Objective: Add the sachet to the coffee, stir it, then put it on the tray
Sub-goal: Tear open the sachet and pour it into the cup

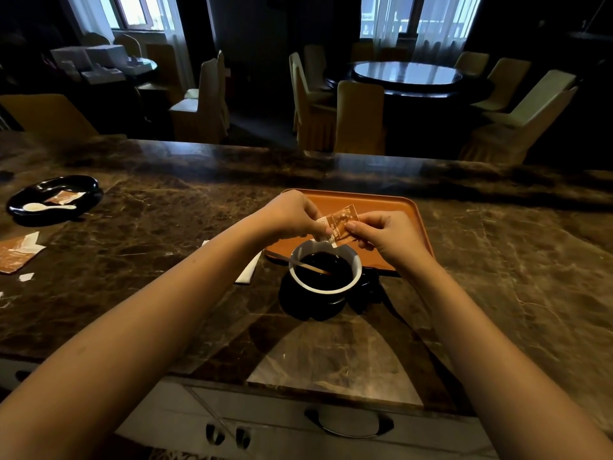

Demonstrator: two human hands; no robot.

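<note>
A black cup with a white inside (325, 272) stands on a black saucer (298, 303) on the marble counter, full of dark coffee. A thin stirrer (308, 265) leans in it, handle to the left. Just above the cup's far rim, both hands pinch a small orange sachet (340, 222): my left hand (292, 215) holds its left side, my right hand (381, 235) its right side. The sachet's lower corner points down at the coffee. Behind the cup lies an orange tray (398, 214), partly hidden by my hands.
A black dish (86, 187) at the far left holds a white spoon (46, 206) and another sachet. Torn orange sachets (16, 252) lie at the left edge. A white napkin (248, 270) sits left of the saucer. Chairs and a round table stand beyond the counter.
</note>
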